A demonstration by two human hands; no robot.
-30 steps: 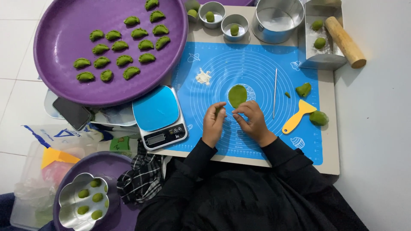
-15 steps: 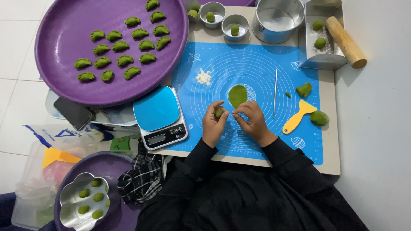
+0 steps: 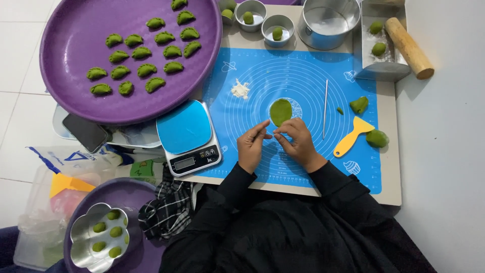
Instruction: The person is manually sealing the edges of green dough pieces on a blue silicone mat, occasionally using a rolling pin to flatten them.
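Both hands are meeting fingertip to fingertip over a blue silicone baking mat. The left hand is curling its thumb and forefinger narrowly together, and the right hand is doing the same from the other side; whether a small bit of dough is pinched between them, I cannot tell. Just beyond the fingertips, touching or nearly touching them, a flat green dough round is lying on the mat's printed circles.

To the right of the hands, a thin metal stick is lying on the mat, then a yellow scraper with two green dough lumps near it. A wooden rolling pin is resting on a metal tray at the far right. Left of the hands, a blue-topped kitchen scale is sitting at the mat's edge. Farther left, a large purple tray is holding rows of folded green dumplings. At the near left, a flower-shaped metal tin is holding green dough balls.
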